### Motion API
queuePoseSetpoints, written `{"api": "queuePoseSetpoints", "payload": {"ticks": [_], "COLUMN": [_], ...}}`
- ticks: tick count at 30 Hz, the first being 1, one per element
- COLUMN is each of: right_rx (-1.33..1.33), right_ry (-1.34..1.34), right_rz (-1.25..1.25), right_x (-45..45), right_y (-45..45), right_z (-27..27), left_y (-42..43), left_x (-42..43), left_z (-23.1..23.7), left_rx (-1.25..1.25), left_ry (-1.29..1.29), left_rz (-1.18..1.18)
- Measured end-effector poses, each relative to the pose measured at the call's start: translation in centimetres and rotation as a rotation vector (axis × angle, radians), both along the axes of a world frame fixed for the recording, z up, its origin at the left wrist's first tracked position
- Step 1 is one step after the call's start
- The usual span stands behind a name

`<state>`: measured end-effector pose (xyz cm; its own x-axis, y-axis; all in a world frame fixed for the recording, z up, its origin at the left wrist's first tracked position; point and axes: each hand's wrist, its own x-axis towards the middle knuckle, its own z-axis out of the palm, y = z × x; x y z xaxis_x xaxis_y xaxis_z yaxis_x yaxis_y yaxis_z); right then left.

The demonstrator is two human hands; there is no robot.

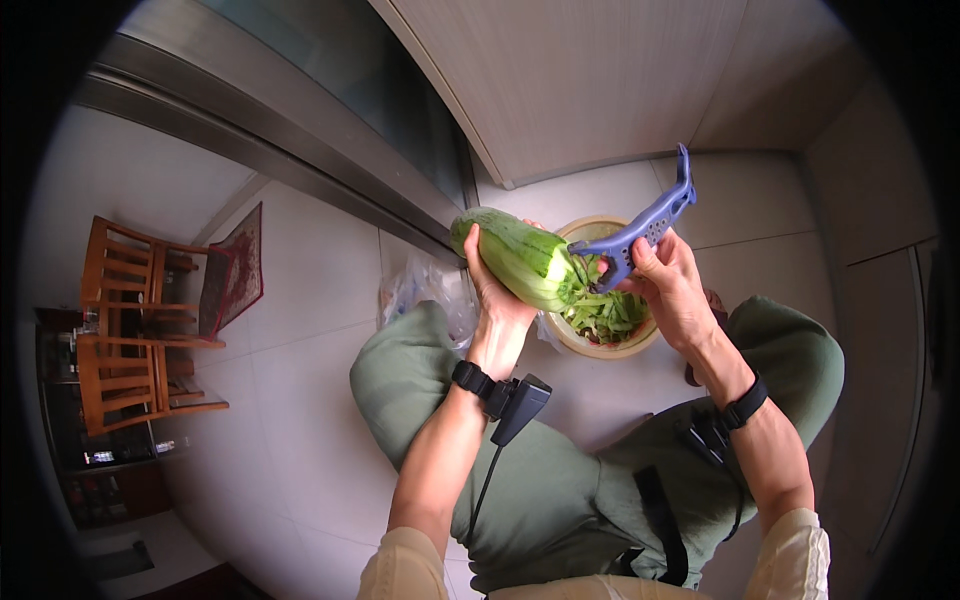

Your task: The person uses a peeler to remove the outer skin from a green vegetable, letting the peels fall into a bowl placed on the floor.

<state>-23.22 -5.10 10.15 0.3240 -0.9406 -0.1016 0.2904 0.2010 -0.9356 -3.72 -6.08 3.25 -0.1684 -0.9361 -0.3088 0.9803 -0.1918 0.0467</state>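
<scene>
My left hand [499, 292] grips a large green gourd [517, 255], tilted down to the right. Its skin is dark green along the upper side, while pale peeled flesh shows near its right end. My right hand [671, 281] holds a blue plastic peeler [637, 229] with a perforated handle, its head at the gourd's right end. Whether the blade touches the flesh cannot be made out. Beneath both stands a round tan bin [566, 341] holding green peelings [607, 315]; the gourd and peeler partly cover its opening.
A clear plastic bag [431, 292] lies on the tiled floor beside my left knee. Pale cabinet panels [600, 82] rise beyond the bin, and a metal sliding-door frame [300, 150] runs at the upper left. Wooden chairs [124, 382] stand farther left.
</scene>
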Motion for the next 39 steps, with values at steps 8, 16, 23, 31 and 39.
{"api": "queuePoseSetpoints", "payload": {"ticks": [8,16,23,31,39], "right_rx": [0.017,0.042,0.011,0.048,0.106], "right_ry": [0.068,0.217,0.242,0.294,0.293], "right_rz": [-0.132,0.043,0.176,0.198,0.068], "right_x": [-1.1,-0.4,0.3,1.1,0.3], "right_y": [-1.8,-1.3,-1.1,-1.4,-2.7], "right_z": [-0.6,1.9,3.3,3.9,2.2], "left_y": [0.8,0.6,0.2,0.2,0.7], "left_x": [0.3,0.3,0.3,-0.5,-1.3], "left_z": [0.0,0.8,0.2,1.1,2.5], "left_rx": [0.018,0.211,0.237,0.257,0.232], "left_ry": [-0.021,-0.282,-0.454,-0.47,-0.53], "left_rz": [-0.126,-0.162,-0.206,-0.255,-0.328]}}
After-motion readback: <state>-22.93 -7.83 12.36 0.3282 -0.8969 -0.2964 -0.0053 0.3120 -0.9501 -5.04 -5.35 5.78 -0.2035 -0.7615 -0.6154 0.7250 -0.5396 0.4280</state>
